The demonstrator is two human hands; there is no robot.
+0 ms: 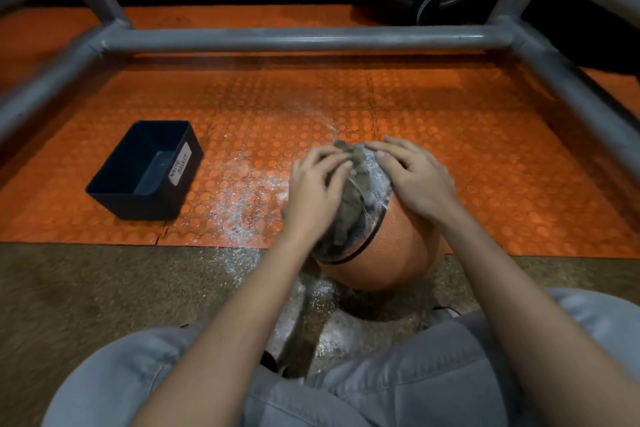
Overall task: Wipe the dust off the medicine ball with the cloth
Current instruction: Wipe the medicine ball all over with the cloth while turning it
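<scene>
One cloth [350, 215] under left hand [317, 191]

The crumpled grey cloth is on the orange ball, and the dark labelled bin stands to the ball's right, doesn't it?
No: the head view shows the dark rectangular plastic bin standing to the left of the round orange medicine ball. The crumpled grey cloth is on the ball, as you say.
</scene>
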